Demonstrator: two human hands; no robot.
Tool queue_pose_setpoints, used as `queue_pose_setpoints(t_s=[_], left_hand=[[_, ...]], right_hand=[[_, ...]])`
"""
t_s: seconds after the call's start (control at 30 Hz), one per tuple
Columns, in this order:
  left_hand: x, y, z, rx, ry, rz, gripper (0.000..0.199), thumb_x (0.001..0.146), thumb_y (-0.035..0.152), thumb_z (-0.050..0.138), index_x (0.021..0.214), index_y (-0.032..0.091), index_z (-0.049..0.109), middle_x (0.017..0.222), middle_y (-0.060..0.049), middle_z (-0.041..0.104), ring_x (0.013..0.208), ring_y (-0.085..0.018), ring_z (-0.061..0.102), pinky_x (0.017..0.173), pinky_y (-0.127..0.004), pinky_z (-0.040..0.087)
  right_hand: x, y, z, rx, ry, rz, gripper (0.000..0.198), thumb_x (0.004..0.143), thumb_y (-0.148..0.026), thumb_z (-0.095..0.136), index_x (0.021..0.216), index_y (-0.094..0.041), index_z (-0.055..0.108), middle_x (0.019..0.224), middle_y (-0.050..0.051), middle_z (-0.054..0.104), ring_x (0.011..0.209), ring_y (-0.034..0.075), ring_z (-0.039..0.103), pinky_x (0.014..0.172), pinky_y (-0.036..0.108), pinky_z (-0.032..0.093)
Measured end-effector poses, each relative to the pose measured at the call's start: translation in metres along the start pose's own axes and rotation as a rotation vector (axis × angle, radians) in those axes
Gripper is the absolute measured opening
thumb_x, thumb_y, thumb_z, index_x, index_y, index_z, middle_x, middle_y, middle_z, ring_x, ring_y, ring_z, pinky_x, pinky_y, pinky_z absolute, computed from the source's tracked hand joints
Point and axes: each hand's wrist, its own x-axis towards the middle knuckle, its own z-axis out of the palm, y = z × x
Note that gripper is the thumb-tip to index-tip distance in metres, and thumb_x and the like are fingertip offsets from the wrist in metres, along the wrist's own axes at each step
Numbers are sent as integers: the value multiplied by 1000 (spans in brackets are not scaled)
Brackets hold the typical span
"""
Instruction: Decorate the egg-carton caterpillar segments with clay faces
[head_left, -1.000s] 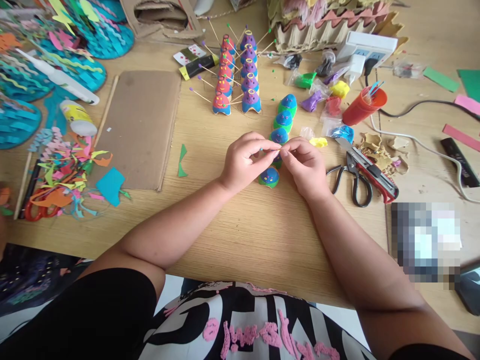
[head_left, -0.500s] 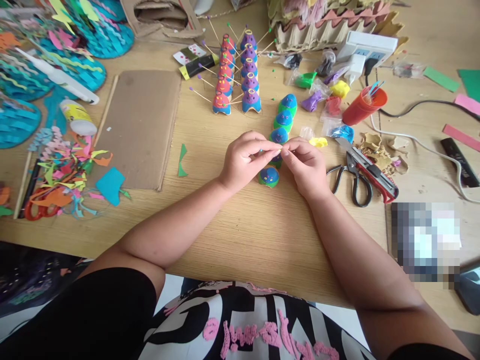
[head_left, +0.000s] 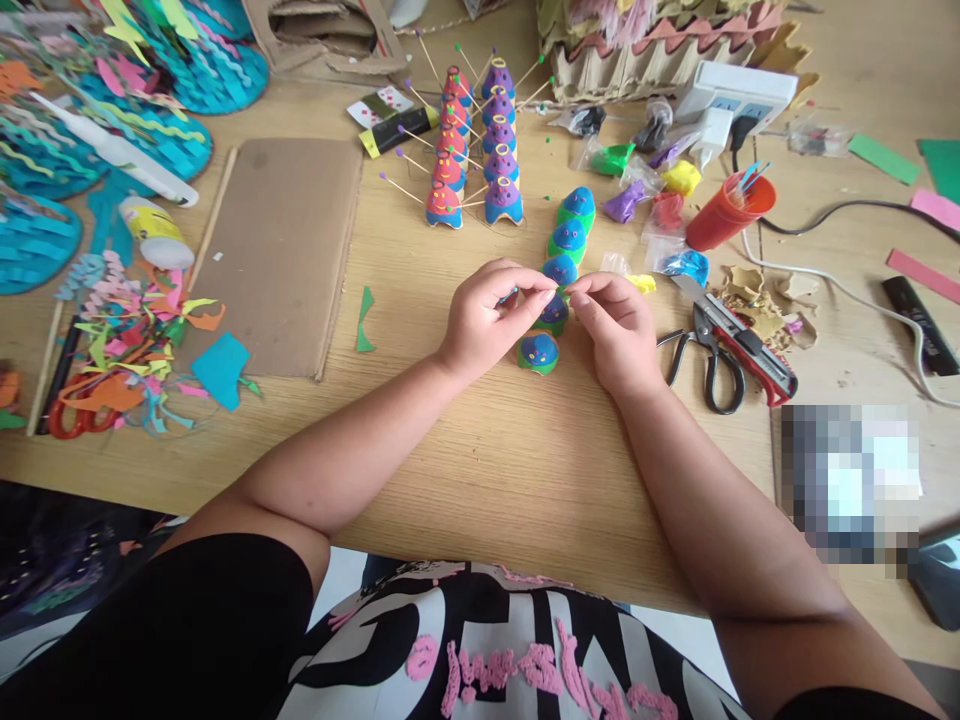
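Note:
My left hand (head_left: pixel 487 318) is raised over a row of blue-and-green painted domes with small faces, its thumb and forefinger pinched together. My right hand (head_left: pixel 621 335) faces it, also pinched, with a small gap between the two sets of fingertips. Whatever they hold is too small to make out. Partly behind the fingers are a middle dome (head_left: pixel 559 270) and another dome (head_left: pixel 553 315); the nearest dome (head_left: pixel 538 352) sits just below my hands and has tiny marks on its face. Yellow clay (head_left: pixel 642 284) in a plastic bag lies beyond my right hand.
Red-and-blue cups (head_left: pixel 443 207) and purple-and-blue cups (head_left: pixel 502 203), stuck with sticks, stand farther back. Pliers (head_left: pixel 721 375) and a utility knife (head_left: pixel 750 350) lie right, near an orange cup (head_left: pixel 729 212). Cardboard (head_left: pixel 277 255) and paper scraps (head_left: pixel 135 350) lie left.
My fingertips, which met over the row half a second ago, have drawn slightly apart. More of the dome beneath them shows now.

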Motion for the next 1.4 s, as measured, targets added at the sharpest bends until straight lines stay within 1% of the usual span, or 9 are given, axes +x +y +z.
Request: queue_pose_setpoints(t_s=[0.1,0.27,0.47,0.6,0.83,0.97,1.1,1.23,1.4], left_hand=[[0,0,0,3,-4,-19,30,105,50,69,100,23,81,89,-3,77,73,-13,62,71,-29,53],[0,0,-1,-11,-1,-6,32,106,51,68,100,23,80,88,-3,77,73,-13,62,71,-29,53],[0,0,0,-60,20,43,25,107,44,69,99,23,81,86,-2,76,72,-12,62,69,-27,52],[1,1,0,-55,17,37,23,107,42,70,99,22,80,87,-2,77,72,-12,62,69,-27,52],[1,1,-1,-38,17,3,27,107,45,70,100,22,81,89,-3,79,74,-12,64,71,-27,53],[1,1,0,-69,28,-2,31,107,49,69,99,21,81,90,-3,79,75,-12,65,72,-27,53],[1,2,0,-70,13,-7,34,107,52,68,99,21,81,90,-3,79,74,-12,64,71,-27,53],[1,0,0,-51,-7,13,34,107,51,68,100,21,81,89,-3,78,73,-12,64,71,-27,53],[0,-1,1,-51,-24,42,35,109,52,64,103,22,82,86,-3,76,73,-13,64,70,-28,52]], right_hand=[[1,0,-1,5,13,11,47,82,-72,86,89,-27,73,86,-1,69,81,15,62,78,31,55],[3,0,-2,-1,20,13,46,91,-70,75,81,-26,66,79,0,60,76,15,56,73,31,51],[3,-4,1,65,43,1,53,100,-70,63,73,-25,59,76,0,56,74,15,53,71,32,50],[3,0,0,48,67,-17,57,99,-75,65,72,-25,57,76,0,56,73,15,54,70,32,50],[3,-2,1,5,52,-8,52,84,-74,84,85,-24,70,81,-3,63,73,12,55,73,29,52],[3,-3,2,26,56,-16,51,78,-72,90,86,-25,74,81,-3,67,75,12,59,72,29,52],[1,-3,1,-32,2,-30,49,80,-72,89,85,-25,76,84,-1,71,78,14,62,74,31,54],[-1,-5,2,-62,-48,-53,45,84,-70,86,85,-25,78,85,-1,71,77,13,60,71,30,51],[-1,-6,2,-89,-41,-52,48,84,-73,84,85,-26,78,85,0,71,77,14,60,72,32,52]])
